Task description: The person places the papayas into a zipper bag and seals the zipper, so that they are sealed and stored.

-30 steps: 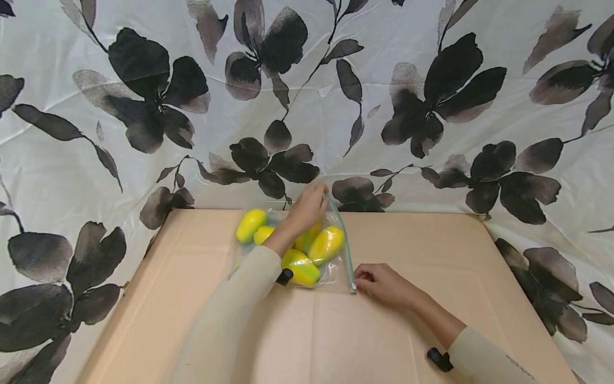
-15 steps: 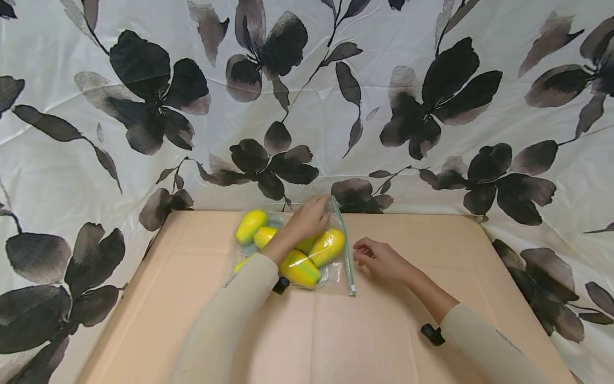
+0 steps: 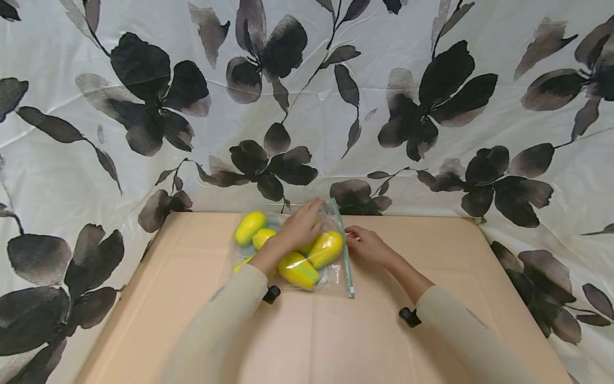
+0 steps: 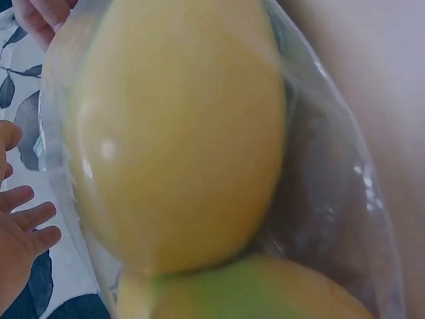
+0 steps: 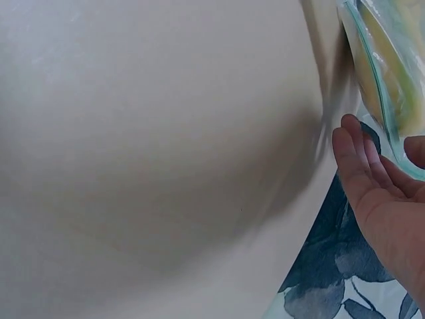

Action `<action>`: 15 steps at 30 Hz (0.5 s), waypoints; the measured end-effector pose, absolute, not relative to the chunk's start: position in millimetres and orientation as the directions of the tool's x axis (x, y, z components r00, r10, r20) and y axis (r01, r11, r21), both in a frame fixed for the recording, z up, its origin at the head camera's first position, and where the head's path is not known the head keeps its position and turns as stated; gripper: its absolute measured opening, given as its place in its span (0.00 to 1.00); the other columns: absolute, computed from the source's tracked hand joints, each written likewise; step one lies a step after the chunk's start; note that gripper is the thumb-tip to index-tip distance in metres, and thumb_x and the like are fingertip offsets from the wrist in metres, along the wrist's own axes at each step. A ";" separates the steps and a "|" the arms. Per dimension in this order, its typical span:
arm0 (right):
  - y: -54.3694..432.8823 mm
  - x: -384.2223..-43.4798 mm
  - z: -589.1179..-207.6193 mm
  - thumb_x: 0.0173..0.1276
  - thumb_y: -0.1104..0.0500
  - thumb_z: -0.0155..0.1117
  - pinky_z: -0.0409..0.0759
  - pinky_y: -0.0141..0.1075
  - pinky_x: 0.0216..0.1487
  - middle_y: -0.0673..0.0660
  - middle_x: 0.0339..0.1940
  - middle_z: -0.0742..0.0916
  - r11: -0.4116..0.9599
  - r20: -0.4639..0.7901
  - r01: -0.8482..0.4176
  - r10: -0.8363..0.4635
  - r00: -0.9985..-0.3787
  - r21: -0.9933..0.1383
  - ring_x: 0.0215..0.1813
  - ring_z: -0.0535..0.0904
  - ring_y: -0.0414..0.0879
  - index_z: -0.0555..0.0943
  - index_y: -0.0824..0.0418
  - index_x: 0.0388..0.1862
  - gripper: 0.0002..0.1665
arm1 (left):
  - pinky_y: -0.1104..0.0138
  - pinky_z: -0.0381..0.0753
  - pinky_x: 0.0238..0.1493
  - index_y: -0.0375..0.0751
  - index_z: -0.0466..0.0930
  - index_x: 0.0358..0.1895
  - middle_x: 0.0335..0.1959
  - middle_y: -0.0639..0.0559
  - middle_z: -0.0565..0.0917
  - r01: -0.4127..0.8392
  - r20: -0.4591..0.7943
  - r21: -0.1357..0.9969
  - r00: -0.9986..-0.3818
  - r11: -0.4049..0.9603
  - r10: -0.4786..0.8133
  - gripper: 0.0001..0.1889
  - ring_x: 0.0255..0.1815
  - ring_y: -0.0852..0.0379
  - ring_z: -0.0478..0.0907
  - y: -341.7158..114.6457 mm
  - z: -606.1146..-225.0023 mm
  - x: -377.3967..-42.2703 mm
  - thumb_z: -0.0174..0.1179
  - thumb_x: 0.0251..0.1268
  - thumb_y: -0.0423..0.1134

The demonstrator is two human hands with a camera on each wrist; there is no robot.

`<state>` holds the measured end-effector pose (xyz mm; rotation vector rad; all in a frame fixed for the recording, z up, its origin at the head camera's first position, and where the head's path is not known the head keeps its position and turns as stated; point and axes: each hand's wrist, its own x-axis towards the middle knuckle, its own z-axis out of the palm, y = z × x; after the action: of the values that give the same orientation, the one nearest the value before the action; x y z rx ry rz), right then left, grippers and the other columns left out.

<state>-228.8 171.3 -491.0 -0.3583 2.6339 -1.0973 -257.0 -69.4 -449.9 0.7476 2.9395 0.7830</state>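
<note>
A clear zip bag [image 3: 337,277] with a green zip strip [image 3: 347,256] lies near the back of the board, holding several yellow-green mangoes [image 3: 326,249]. My left hand [image 3: 299,226] reaches across the bag toward its back corner. In the left wrist view its fingers [image 4: 33,216] are spread apart beside the bag, and one mango [image 4: 176,139] fills the middle. My right hand [image 3: 371,248] is at the zip edge, fingertips close to the strip. The right wrist view shows those fingers [image 5: 355,163] fairly straight, the thumb overlapping the bag's edge.
The bag lies on a tan cardboard sheet [image 3: 307,336] that has fold lines. Behind and around the cardboard hangs or spreads a white cloth [image 3: 345,160] printed with dark flowers. A small black device [image 3: 410,317] sits at the right sleeve's cuff.
My right hand left the zip strip's near corner and moved up along the strip toward its far part. My left hand drew slightly back from the far corner. The bag stays nearly in place.
</note>
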 end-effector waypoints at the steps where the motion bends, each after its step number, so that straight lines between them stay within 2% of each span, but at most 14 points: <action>1: 170.1 -229.3 -491.4 0.82 0.53 0.54 0.85 0.44 0.56 0.61 0.53 0.87 0.680 -0.151 -0.117 -0.321 -0.935 -0.724 0.47 0.86 0.48 0.74 0.64 0.71 0.25 | 0.50 0.65 0.78 0.45 0.59 0.80 0.82 0.45 0.61 0.439 0.112 0.477 -0.890 0.761 0.443 0.31 0.82 0.46 0.61 -72.0 -449.6 -256.0 0.55 0.79 0.44; 6: 166.8 -230.4 -494.4 0.81 0.57 0.54 0.86 0.39 0.47 0.59 0.46 0.87 0.656 -0.162 -0.087 -0.308 -0.937 -0.750 0.38 0.85 0.44 0.74 0.64 0.68 0.21 | 0.50 0.66 0.78 0.42 0.58 0.80 0.80 0.44 0.64 0.429 0.156 0.525 -0.898 0.735 0.412 0.31 0.80 0.46 0.63 -85.8 -448.8 -250.5 0.54 0.80 0.44; 15: 162.6 -229.1 -501.0 0.79 0.62 0.58 0.87 0.39 0.35 0.61 0.42 0.86 0.585 -0.130 -0.073 -0.297 -0.946 -0.808 0.29 0.86 0.51 0.75 0.64 0.63 0.17 | 0.46 0.66 0.77 0.47 0.58 0.79 0.79 0.44 0.64 0.343 0.164 0.597 -0.937 0.725 0.309 0.31 0.79 0.42 0.64 -127.1 -456.1 -234.1 0.55 0.79 0.46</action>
<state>-229.1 162.6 -501.0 -0.3061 2.5650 -1.2911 -234.1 -127.1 -456.1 0.5613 2.9667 1.0438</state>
